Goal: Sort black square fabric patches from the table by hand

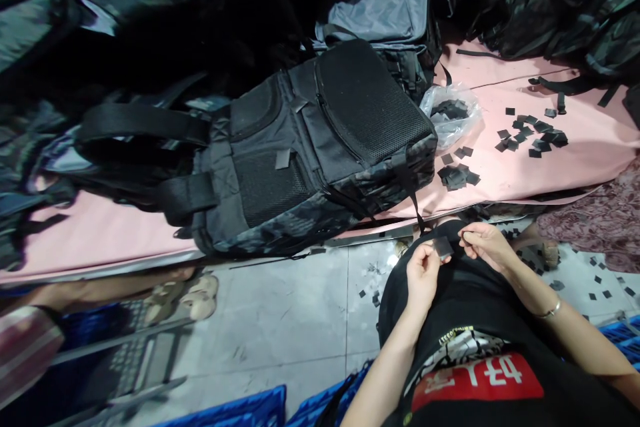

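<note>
My left hand (424, 268) pinches a small black square patch (443, 247) above my lap. Close beside it, my right hand (484, 245) is closed in a pinch, with something small and dark at its fingertips that I cannot make out. In front of me a large black backpack (295, 120) lies with its padded mesh back facing up. Two small dark squares rest on it, one being a grey-black patch (283, 159) on the lower mesh. Right of the backpack, loose black patches (457, 177) lie in a pile near the table edge.
A clear plastic bag (453, 113) of patches and more scattered patches (540, 133) are on the pink table cover (595, 163). An open grey-lined backpack (380, 10) stands behind. Another person's arm (100, 290) shows at left. Patches litter the tiled floor (300, 313) near blue crates (235, 410).
</note>
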`<action>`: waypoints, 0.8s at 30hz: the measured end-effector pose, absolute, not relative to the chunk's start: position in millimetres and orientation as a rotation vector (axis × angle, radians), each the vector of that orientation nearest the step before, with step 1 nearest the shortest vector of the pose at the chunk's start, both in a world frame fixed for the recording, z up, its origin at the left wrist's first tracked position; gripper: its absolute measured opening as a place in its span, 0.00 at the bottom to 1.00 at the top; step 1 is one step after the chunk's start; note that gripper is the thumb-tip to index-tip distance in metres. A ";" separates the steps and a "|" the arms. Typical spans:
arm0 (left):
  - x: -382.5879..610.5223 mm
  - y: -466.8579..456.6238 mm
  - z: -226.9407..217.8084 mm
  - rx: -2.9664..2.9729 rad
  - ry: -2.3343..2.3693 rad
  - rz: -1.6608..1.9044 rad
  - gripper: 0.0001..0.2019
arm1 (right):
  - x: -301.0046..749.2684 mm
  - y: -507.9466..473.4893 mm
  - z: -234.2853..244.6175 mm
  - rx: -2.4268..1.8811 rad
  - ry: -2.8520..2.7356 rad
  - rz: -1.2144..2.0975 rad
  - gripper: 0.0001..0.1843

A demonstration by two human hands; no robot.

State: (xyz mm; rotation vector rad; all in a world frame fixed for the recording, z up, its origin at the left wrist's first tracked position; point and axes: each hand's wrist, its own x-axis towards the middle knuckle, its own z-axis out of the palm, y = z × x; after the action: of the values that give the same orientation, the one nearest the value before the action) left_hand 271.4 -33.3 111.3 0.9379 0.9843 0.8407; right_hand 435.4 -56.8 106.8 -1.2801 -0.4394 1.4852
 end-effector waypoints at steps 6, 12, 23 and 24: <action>272.3 -32.3 121.6 0.730 0.866 0.796 0.15 | 428.0 -54.6 111.8 -1.151 -0.343 1.510 0.20; 280.7 -30.7 124.0 0.787 0.804 0.724 0.15 | 412.0 -50.8 109.6 -1.221 -0.306 1.313 0.20; 294.8 -33.7 112.8 0.710 0.965 0.701 0.09 | 380.6 -56.2 126.9 -1.279 -0.467 1.167 0.16; 293.9 -33.3 112.2 0.713 0.973 0.717 0.08 | 380.4 -56.2 127.2 -1.288 -0.500 1.170 0.16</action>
State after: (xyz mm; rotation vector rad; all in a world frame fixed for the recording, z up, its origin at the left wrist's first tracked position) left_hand 293.9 -33.3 112.2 0.7134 0.9732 0.7170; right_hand 380.4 -56.2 127.2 -1.2876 -0.5000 1.1695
